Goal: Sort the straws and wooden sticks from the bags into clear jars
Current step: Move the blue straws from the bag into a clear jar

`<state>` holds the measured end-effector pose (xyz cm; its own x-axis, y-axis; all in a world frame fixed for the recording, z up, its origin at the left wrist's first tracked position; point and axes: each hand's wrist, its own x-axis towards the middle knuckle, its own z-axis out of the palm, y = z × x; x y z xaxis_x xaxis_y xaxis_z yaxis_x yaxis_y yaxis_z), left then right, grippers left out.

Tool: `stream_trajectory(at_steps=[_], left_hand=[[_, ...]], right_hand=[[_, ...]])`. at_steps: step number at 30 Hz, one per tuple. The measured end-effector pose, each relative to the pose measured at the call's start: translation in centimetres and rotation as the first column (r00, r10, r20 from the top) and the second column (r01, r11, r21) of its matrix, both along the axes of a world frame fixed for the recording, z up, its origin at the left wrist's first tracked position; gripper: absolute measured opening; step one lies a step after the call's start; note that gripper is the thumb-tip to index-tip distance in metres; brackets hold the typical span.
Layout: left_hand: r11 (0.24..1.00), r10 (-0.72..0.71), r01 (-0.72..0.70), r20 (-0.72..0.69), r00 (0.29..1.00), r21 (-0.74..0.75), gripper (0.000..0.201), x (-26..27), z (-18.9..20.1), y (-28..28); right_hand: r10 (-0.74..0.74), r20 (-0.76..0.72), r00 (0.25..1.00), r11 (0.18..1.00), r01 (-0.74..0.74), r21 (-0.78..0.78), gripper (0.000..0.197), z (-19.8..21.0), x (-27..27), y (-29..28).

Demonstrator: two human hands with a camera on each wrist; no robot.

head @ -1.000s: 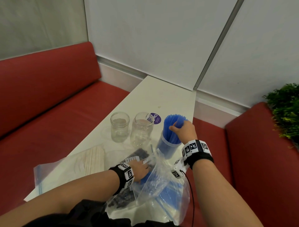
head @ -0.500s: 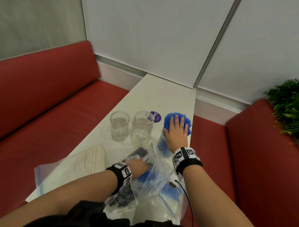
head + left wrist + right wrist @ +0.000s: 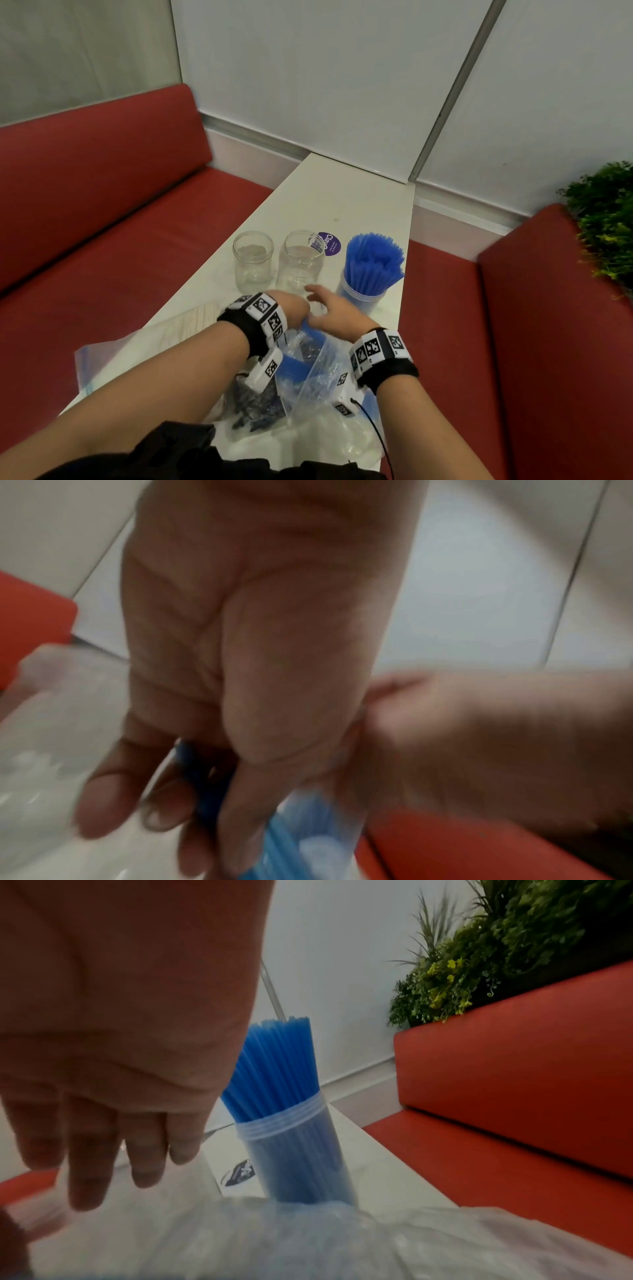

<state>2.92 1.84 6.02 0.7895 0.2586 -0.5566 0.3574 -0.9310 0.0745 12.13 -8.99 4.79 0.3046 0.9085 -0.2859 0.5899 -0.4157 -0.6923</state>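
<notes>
A clear jar at the table's right edge stands packed with upright blue straws, also seen close in the right wrist view as blue straws. Two empty clear jars stand to its left. My left hand grips a bunch of blue straws at the mouth of a clear plastic bag. My right hand hovers beside it with straight, spread fingers and holds nothing. Wooden sticks lie in another bag on the left.
A bag of dark pieces lies near the table's front edge. A purple round sticker sits behind the jars. Red benches flank the narrow white table. A green plant stands at the right.
My right hand has left the top of the straws in the jar and drawn back to the bag beside my left hand. My left hand has risen with blue straws.
</notes>
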Motion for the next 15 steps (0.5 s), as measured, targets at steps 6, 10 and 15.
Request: stream_trajectory(at_steps=[6,10,15], left_hand=[[0.985,-0.062,0.058,0.017,0.998,0.164,0.013,1.0,8.2,1.6],[0.996,-0.020,-0.010,0.349,0.937,0.085,0.047,1.4,13.2,1.6],[0.976,0.124,0.022,0.631,0.765,-0.219,0.056,1.6,13.2,0.1]], right_hand=[[-0.113,-0.064,0.992,0.991,0.117,0.061,0.011,-2.4,-1.0,0.1],[-0.217,-0.359,0.908,0.917,0.316,0.244,0.034,-1.3,-1.6,0.7],[-0.206,-0.406,0.890,0.834,0.377,0.403,0.035,1.8,-1.8,2.1]])
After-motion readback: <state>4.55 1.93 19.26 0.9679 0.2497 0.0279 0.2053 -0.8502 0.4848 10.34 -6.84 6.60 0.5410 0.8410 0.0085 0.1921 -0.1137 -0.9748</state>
